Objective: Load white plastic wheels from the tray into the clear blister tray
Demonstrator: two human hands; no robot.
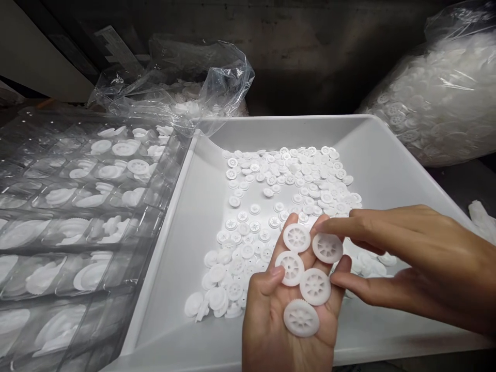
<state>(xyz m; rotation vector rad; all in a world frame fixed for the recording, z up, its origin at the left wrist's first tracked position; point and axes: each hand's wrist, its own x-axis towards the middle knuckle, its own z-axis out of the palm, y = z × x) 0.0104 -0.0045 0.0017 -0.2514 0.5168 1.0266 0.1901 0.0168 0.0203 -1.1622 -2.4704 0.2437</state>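
Note:
My left hand [267, 315] is palm up under several white plastic gears [315, 287], with its thumb resting on one gear's edge. The gears are round and flat, with spoked centres and toothed rims. My right hand [418, 263] reaches in from the right, index finger and thumb apart. Its index fingertip is at the top edge of the upper-right gear [327, 248], and the thumb tip is close to the gear below. Beneath both hands, a light grey tray [406, 170] contains many small white wheels [236, 290], partly hidden by my hands.
At left is a clear plastic blister tray [155, 227] whose pockets contain white parts. An open clear bag [228, 77] lies behind the grey tray's left corner. A large full bag of white wheels [437, 98] stands at the right rear.

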